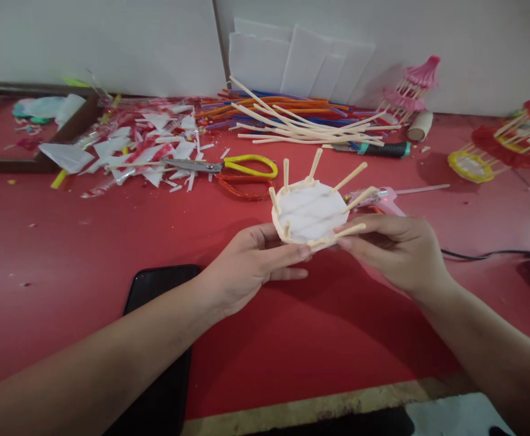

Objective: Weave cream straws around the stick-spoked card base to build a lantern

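Over the table, my left hand (256,266) grips the near left edge of a round white disc (310,209), thumb on top and fingers below. Cream sticks (314,165) stand around the disc's rim, most leaning outward, and a cream edging runs along its side. At the near right edge, my right hand (392,248) pinches the low end of one cream stick (352,230), touching the rim there. Just behind the right hand lies a pink glue gun (388,198) with a glue stick out of its back, partly hidden by the disc.
Scissors (247,169) lie left of the disc beside white and red scraps (156,139). Behind are loose cream sticks (292,124), a cutter (378,149) and white sheets (301,60). Pink (410,91) and red (496,145) tiered models stand right. A black phone (160,290) lies under my left forearm.
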Demonstrator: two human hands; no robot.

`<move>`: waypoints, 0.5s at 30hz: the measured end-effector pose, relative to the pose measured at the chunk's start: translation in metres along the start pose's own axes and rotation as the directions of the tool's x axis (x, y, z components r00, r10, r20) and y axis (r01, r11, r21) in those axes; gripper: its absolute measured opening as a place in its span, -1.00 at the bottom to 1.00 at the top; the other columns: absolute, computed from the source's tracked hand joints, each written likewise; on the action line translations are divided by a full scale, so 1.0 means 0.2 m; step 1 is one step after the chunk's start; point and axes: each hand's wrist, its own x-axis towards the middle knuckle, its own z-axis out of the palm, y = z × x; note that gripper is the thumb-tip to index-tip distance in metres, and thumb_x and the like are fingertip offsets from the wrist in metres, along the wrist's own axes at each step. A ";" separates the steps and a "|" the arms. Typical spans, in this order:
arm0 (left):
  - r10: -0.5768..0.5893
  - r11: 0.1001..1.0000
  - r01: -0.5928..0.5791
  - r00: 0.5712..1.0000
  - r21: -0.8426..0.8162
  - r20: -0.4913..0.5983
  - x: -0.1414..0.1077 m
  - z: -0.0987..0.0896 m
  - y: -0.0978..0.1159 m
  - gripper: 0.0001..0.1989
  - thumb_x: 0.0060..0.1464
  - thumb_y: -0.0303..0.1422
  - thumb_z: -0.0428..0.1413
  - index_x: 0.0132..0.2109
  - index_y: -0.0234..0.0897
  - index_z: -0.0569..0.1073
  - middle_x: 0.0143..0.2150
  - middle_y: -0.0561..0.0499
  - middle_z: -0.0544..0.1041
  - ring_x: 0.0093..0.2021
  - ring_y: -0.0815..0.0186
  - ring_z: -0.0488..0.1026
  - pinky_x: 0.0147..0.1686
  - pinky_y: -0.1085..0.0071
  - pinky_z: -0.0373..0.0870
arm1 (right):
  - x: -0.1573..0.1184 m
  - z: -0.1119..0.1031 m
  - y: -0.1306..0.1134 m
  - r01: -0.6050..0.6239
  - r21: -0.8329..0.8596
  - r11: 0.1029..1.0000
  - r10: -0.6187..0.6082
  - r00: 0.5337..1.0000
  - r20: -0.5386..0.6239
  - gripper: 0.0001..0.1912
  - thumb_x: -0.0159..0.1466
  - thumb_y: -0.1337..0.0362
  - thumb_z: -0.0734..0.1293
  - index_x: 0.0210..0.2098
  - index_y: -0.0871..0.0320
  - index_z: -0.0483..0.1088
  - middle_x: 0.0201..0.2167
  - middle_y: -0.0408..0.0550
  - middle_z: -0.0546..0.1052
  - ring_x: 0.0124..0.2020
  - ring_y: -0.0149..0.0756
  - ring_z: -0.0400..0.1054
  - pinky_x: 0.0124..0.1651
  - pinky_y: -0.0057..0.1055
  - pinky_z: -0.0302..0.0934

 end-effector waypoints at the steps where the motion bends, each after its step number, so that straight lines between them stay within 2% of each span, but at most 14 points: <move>1: -0.006 1.000 0.006 1.000 0.003 -0.002 0.00 0.00 0.00 -0.80 -0.09 -0.44 0.38 -0.23 -0.26 0.64 -0.27 -0.01 0.65 -0.24 0.32 0.56 -0.29 0.43 0.59 | 0.00 0.00 0.00 0.004 -0.004 1.000 -0.004 1.000 0.003 -0.92 0.10 0.31 0.50 -0.37 0.04 0.61 -0.45 -0.15 0.64 -0.48 -0.33 0.51 -0.48 -0.45 0.42; 8: 0.016 0.996 -0.022 0.996 0.082 0.082 -0.01 -0.01 0.00 -0.77 -0.05 -0.32 0.37 -0.20 -0.28 0.65 -0.19 -0.12 0.68 -0.15 0.22 0.60 -0.22 0.41 0.55 | -0.01 -0.03 0.03 0.146 -0.052 0.988 -0.142 0.988 0.066 -0.86 0.16 0.30 0.47 -0.26 -0.01 0.60 -0.36 -0.15 0.65 -0.38 -0.32 0.53 -0.40 -0.42 0.44; 11: 0.056 0.997 -0.059 0.997 0.049 0.052 -0.01 -0.01 0.00 -0.77 -0.08 -0.34 0.38 -0.21 -0.26 0.64 -0.21 -0.07 0.68 -0.19 0.26 0.60 -0.22 0.42 0.55 | -0.03 -0.02 0.02 0.186 -0.128 0.974 -0.184 0.982 0.033 -0.86 0.21 0.32 0.45 -0.23 -0.01 0.58 -0.32 -0.16 0.65 -0.35 -0.34 0.53 -0.32 -0.42 0.44; 13: 0.080 0.997 -0.080 0.997 0.006 0.010 0.00 0.00 -0.01 -0.79 -0.09 -0.38 0.39 -0.23 -0.26 0.65 -0.25 -0.03 0.68 -0.23 0.30 0.60 -0.24 0.43 0.56 | -0.04 -0.01 0.00 0.168 -0.213 0.963 -0.175 0.985 -0.012 -0.89 0.22 0.32 0.44 -0.25 0.00 0.57 -0.31 -0.15 0.65 -0.33 -0.34 0.53 -0.26 -0.40 0.44; 15: 0.100 0.994 -0.101 0.994 -0.033 -0.038 0.01 0.00 0.00 -0.81 -0.09 -0.39 0.39 -0.26 -0.27 0.65 -0.30 -0.01 0.67 -0.28 0.34 0.59 -0.24 0.45 0.55 | -0.04 0.00 -0.02 0.148 -0.291 0.945 -0.167 0.985 -0.040 -0.95 0.23 0.29 0.44 -0.29 0.02 0.56 -0.35 -0.15 0.65 -0.37 -0.34 0.53 -0.28 -0.40 0.43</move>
